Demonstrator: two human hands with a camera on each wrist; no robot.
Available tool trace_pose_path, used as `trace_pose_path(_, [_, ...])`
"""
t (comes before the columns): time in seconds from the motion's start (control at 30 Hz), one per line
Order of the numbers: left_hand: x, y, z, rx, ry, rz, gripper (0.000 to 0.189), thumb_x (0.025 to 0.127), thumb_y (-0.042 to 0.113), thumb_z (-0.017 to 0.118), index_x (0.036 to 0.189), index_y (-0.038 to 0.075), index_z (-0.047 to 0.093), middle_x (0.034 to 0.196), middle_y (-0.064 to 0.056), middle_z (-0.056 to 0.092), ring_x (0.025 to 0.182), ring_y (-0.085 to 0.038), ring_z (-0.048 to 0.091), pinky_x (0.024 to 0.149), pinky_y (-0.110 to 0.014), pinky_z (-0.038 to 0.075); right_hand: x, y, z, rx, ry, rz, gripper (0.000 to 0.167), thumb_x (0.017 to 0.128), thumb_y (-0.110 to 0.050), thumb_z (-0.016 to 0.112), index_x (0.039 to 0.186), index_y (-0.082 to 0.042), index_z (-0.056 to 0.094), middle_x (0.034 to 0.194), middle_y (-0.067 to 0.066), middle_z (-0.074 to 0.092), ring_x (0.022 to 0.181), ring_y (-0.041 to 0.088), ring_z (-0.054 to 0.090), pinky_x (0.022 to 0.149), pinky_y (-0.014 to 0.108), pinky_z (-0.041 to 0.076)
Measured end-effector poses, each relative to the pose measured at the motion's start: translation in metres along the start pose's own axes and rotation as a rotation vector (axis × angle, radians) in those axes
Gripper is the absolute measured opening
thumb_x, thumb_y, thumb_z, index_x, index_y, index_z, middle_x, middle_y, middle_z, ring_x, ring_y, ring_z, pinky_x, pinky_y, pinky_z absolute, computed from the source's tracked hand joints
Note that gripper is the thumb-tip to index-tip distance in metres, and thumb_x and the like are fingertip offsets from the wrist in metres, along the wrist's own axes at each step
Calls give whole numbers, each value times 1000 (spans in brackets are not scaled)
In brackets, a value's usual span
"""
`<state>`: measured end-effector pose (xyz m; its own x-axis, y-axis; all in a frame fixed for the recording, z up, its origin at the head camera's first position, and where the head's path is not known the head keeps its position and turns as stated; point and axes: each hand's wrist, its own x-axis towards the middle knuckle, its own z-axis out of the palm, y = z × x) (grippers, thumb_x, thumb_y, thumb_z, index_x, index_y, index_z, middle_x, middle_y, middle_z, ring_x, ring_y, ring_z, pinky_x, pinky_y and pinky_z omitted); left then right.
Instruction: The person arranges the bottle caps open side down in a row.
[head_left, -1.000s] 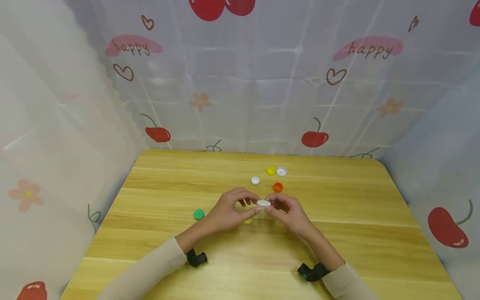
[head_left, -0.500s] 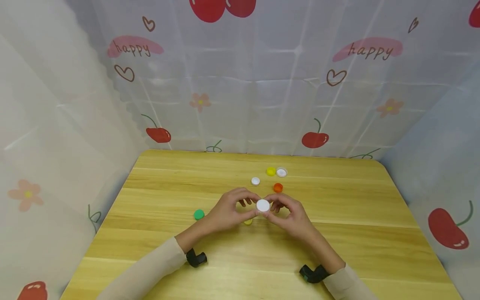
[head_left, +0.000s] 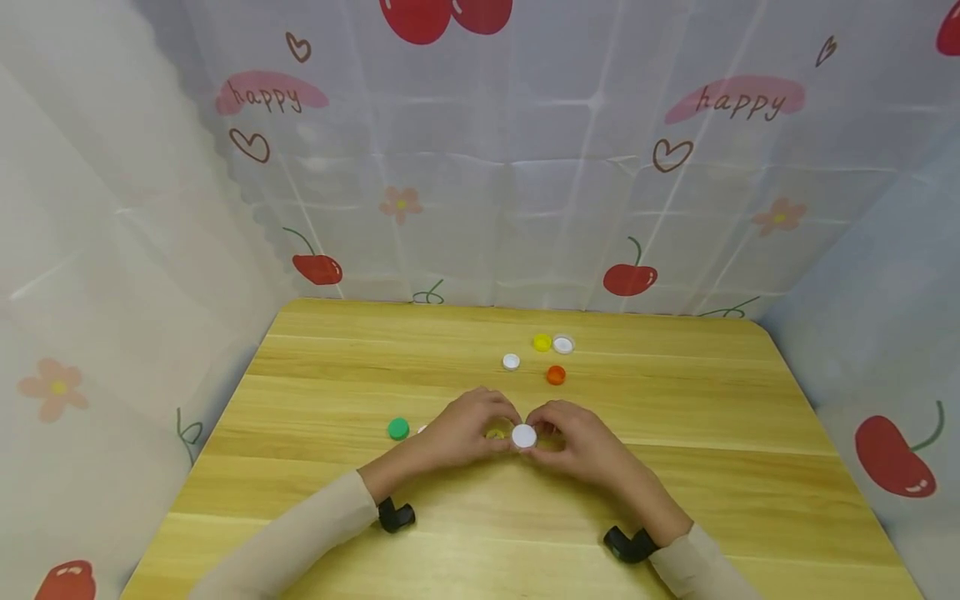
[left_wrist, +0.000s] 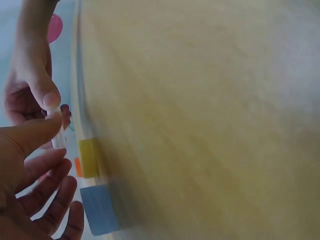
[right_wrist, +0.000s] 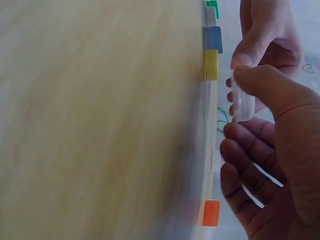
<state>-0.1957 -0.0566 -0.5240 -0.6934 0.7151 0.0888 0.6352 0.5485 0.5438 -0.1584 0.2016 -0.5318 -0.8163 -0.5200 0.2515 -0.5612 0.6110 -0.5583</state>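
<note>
Both hands meet near the middle of the table around a small round lid [head_left: 524,437] with a white face and a translucent side. My left hand [head_left: 463,432] pinches its left edge between thumb and fingertips. From the opposite side my right hand [head_left: 581,442] pinches it the same way. In the right wrist view the lid [right_wrist: 243,102] stands edge-on, held upright under the thumbs. The left wrist view shows only a thin pale strip of the lid [left_wrist: 59,136]. A yellow cap [head_left: 495,434] is partly visible through the gap in the left hand's grip.
On the wooden table [head_left: 360,350], a green cap [head_left: 398,429] lies left of the left hand. Farther back are a white cap [head_left: 511,362], a yellow cap [head_left: 542,342], a clear-rimmed white lid [head_left: 563,344] and an orange cap [head_left: 556,375]. A blue cap [left_wrist: 99,210] shows in the wrist views.
Both hands have come slightly nearer the person with the lid. Its white face, nearly edge-on at first, has tipped toward the head camera. A pale piece now peeks out beside the green cap.
</note>
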Motion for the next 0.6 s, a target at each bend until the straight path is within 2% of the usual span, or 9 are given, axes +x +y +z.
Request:
trace_pose_path(0.23, [7,1,11,109,-24,-25,28,95,45,82,116,26,79,121,11,74,114,-12,63,102,-37,52,4,1,1,-45,-103,59,32,92,-40,87,115,-23,73,103,-11,69,95,9,65,86,28,56])
trace_pose_path(0.4, [8,5,11,117,-32,-61,28,95,43,83,116,25,79,120,10,73,111,-13,63,99,-36,53,7,2,2,-22,-118,67,28,92,-35,88,111,-22,72,99,-7,69,92,11,63,84,26,55])
trace_pose_path(0.6, [8,6,11,127,-27,-68,27,95,43,83,115,25,79,120,9,73,111,-14,63,100,-40,52,8,4,3,15,-137,90,27,92,-34,88,109,-22,71,99,-4,70,90,13,63,82,25,54])
